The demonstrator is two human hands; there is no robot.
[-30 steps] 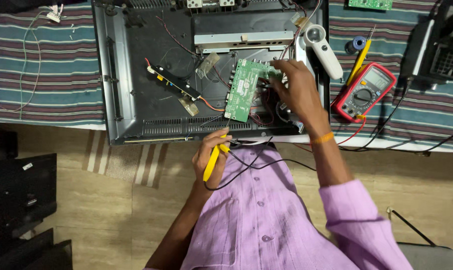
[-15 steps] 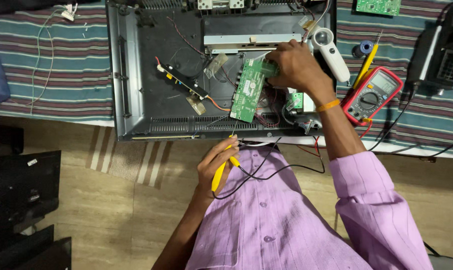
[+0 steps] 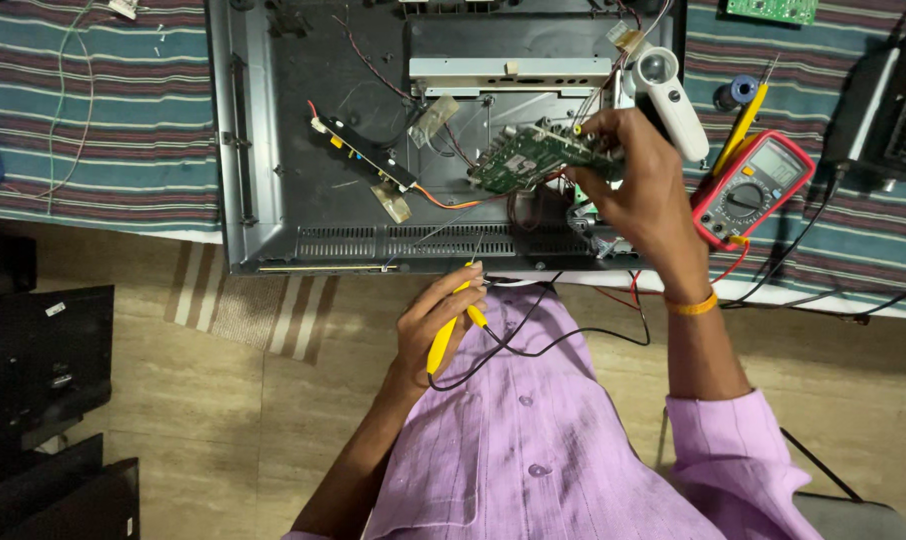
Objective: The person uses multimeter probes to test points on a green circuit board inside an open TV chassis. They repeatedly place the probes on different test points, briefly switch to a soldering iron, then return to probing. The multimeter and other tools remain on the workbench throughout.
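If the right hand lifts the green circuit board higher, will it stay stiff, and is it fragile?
The green circuit board probably stays stiff and light: the right hand holds one edge without sag. Attached wires likely tug back. Its exposed parts look fragile.

The right hand (image 3: 638, 185) grips a green circuit board (image 3: 528, 157), lifted and tilted over the open metal chassis (image 3: 273, 150). At six o'clock from the board, the left hand (image 3: 435, 325) holds a yellow probe (image 3: 445, 335). At three o'clock lies a red multimeter (image 3: 751, 187) on the striped cloth (image 3: 103, 140).
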